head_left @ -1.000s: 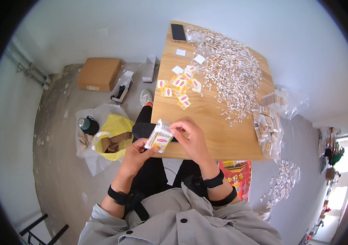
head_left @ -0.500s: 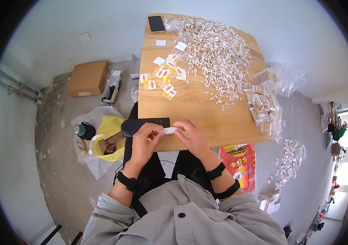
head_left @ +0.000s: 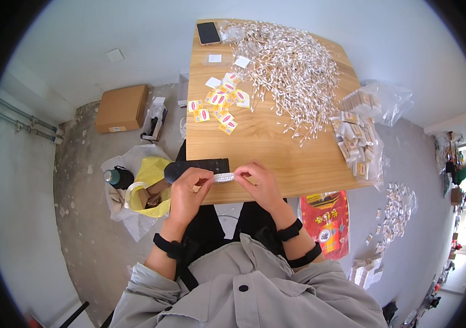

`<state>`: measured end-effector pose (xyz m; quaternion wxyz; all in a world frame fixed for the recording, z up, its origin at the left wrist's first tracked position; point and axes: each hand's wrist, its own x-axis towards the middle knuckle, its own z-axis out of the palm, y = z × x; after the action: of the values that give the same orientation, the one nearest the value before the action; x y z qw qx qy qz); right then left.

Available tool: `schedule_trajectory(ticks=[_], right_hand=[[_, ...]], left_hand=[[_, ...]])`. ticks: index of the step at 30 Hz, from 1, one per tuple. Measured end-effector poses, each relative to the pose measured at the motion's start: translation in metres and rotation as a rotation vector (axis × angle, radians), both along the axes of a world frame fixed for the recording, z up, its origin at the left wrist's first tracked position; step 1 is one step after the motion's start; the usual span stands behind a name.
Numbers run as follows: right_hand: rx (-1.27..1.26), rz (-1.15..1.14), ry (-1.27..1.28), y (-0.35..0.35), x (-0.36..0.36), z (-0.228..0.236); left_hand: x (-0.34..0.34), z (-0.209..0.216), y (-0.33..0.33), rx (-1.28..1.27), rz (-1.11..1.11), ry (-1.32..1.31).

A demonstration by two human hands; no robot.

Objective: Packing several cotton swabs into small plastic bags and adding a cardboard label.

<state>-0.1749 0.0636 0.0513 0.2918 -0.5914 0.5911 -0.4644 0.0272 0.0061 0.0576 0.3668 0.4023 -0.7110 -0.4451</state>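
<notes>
Both hands meet just above the table's near edge, over a small clear-and-white packet [head_left: 223, 177] that looks ribbed along its length; its contents are too small to make out. My left hand [head_left: 188, 188] pinches one end between thumb and fingers. At the other end, my right hand [head_left: 258, 185] grips in the same way. Beneath and beyond the left fingers lies a flat black board [head_left: 203, 164] at the table's edge. Farther off, yellow-and-white printed cards [head_left: 221, 99] lie scattered, and a large heap of cotton swabs [head_left: 293, 71] spreads to their right.
On the wooden table [head_left: 277, 158] are a phone [head_left: 208, 33] at the far left and a plastic bag of filled packets [head_left: 357, 139] at the right edge. A yellow bag-lined bin [head_left: 151, 191] stands left. A red sack [head_left: 326, 224] and loose packets [head_left: 400, 210] are on the floor right.
My fingers have shifted slightly on the packet, which now shows as a straighter strip between them. The whole view has moved a little.
</notes>
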Motion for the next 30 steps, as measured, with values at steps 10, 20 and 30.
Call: schedule_trajectory(ticks=[10,20,30], right_hand=[[-0.030,0.022,0.047,-0.003,-0.001,-0.002],[0.081,0.045,0.022,-0.003,0.004,0.001],[0.061,0.072,-0.007,-0.004,0.010,-0.001]], left_hand=[[0.002,-0.001,-0.005,-0.117,-0.061,-0.063],[-0.009,0.003,0.000,-0.077,-0.083,-0.087],[-0.014,0.004,0.002,-0.030,-0.091,-0.111]])
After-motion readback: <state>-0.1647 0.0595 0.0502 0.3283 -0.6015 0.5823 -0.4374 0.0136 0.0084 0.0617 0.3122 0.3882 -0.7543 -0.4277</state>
